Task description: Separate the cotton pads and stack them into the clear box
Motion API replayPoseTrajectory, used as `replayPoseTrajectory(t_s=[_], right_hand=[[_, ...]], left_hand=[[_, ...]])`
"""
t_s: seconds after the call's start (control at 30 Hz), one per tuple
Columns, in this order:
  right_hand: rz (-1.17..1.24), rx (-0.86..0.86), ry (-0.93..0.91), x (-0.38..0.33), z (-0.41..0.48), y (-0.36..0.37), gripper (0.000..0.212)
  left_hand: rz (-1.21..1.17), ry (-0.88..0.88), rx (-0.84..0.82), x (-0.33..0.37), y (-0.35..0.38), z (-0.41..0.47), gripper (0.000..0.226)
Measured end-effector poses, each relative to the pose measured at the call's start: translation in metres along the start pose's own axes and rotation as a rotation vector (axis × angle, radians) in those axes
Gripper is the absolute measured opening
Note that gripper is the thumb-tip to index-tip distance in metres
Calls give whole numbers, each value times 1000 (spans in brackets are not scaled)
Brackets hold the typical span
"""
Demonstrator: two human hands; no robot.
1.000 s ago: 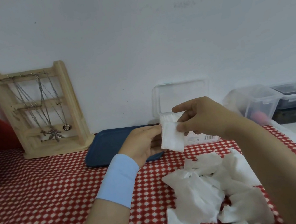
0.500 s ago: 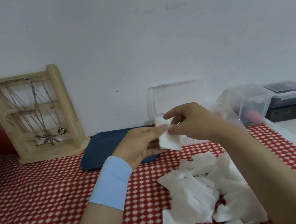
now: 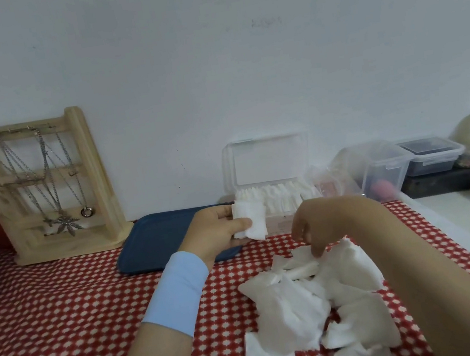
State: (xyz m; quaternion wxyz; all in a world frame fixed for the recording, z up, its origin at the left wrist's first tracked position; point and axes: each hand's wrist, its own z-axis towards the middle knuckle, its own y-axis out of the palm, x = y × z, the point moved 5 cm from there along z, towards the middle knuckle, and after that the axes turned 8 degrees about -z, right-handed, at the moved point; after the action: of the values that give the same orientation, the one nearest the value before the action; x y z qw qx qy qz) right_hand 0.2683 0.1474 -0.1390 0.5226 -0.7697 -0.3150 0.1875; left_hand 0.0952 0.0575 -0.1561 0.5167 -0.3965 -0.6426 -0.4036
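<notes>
On the near right of the red-and-white checked tablecloth (image 3: 64, 312), in the head view, lies the loose heap of thin white cotton pads (image 3: 294, 307), crumpled and overlapping, soft and fibrous at the edges. Our right hand (image 3: 318, 223) reaches down onto its far edge with fingertips bunched on one sheet; whether they already pinch it we cannot tell. Our left hand (image 3: 217, 230), farther off and to the left, grips a small square white pad (image 3: 251, 220) between thumb and fingers. That pad hangs just in front of the clear plastic box (image 3: 268, 160), which stands by the far wall with its lid raised and a row of pads (image 3: 280, 198) on edge inside, right of the flat blue tray (image 3: 157, 239). We judge the step calls for taking only the top layer by a corner and peeling slowly so neighbours do not drag. We would then flatten it against the held pad before slotting both beside the row.
</notes>
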Motion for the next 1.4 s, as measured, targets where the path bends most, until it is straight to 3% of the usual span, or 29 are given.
replayPoseTrajectory(t_s=[0.1,0.27,0.4,0.6,0.7,0.9,1.1,1.2,1.4], right_hand=[[-37,-25,19,0,3,7,56],[130,57,-13,7,5,0,20],[337,210,-69,15,0,-17,23],[778,222,-245,4,-13,-29,12],[951,244,-250,6,-15,-32,12],[1036,290,-187,-1,-13,-33,10],[1387,346,-105,-14,-11,-35,21],[1386,389,-59,-23,-11,-30,29],[1235,531,59,-18,-12,-31,25]], left_hand=[[17,6,-8,-1,5,-1,24],[58,26,33,-2,3,0,18],[55,55,99,-1,0,1,9],[113,126,203,2,-6,2,10],[45,137,211,5,-7,1,13],[-234,20,81,4,4,-5,14],[-414,9,62,3,10,-4,21],[-483,-14,-7,4,17,-5,23],[-573,-42,-27,5,20,-6,28]])
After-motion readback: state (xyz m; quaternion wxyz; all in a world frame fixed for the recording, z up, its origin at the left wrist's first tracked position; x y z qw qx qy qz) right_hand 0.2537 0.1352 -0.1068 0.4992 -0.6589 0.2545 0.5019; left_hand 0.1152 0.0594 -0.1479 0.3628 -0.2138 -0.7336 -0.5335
